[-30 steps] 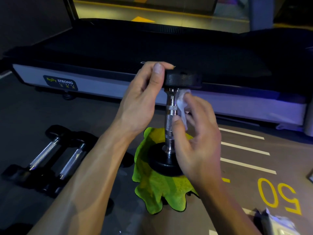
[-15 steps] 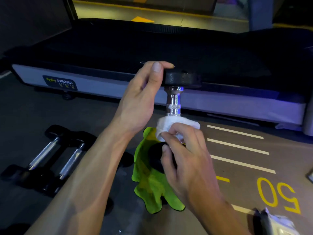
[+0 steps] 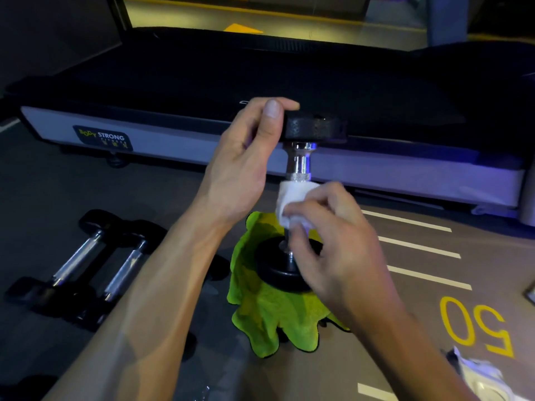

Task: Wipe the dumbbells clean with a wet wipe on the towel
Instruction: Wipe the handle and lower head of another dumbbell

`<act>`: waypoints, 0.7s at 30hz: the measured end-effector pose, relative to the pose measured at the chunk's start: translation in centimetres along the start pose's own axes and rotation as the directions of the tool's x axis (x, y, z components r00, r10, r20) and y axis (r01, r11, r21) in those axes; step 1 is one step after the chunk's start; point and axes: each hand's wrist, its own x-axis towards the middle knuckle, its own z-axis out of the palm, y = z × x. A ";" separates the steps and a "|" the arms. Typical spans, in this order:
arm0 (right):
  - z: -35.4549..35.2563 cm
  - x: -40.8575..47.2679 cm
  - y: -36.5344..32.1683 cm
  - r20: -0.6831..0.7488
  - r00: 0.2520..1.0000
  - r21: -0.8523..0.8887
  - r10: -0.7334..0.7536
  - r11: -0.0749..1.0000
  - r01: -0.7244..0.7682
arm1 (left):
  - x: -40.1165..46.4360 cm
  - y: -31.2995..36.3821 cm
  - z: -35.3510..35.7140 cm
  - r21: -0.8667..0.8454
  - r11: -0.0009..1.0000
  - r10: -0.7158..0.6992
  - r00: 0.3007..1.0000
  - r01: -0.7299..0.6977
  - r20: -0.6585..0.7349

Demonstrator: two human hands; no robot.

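A dumbbell stands upright on a green towel [image 3: 269,322], its lower black head [image 3: 276,269] resting on the cloth and its chrome handle [image 3: 299,162] rising to the upper black head [image 3: 315,127]. My left hand [image 3: 246,160] grips the upper head from the left, thumb on its side. My right hand [image 3: 333,241] holds a white wet wipe [image 3: 292,198] wrapped around the middle of the handle. The lower part of the handle is mostly hidden by the wipe and my fingers.
Two more dumbbells [image 3: 86,264] lie side by side on the dark floor at the left. A treadmill [image 3: 289,82] runs across the back. A wipe packet [image 3: 483,377] lies at the bottom right, near yellow floor numbers [image 3: 474,325] and white lines.
My right hand slid the wipe down the handle, then came back up a little to the middle. The left hand has kept its hold on the top head.
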 end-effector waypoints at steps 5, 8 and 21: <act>-0.6 3.3 0.0 -0.141 0.989 -0.079 -0.050 0.996 0.039 | 0.0 -0.2 -0.3 -0.002 1.000 0.003 1.000 -0.003 0.031; 0.1 3.6 -0.1 -0.160 0.985 -0.081 -0.068 0.995 0.055 | 0.0 -0.3 -0.3 -0.009 1.000 0.011 1.000 -0.011 0.024; -0.2 3.7 -0.2 -0.014 0.992 -0.141 -0.123 0.983 0.120 | 0.0 -0.3 -0.2 0.001 1.000 0.017 1.000 -0.017 0.024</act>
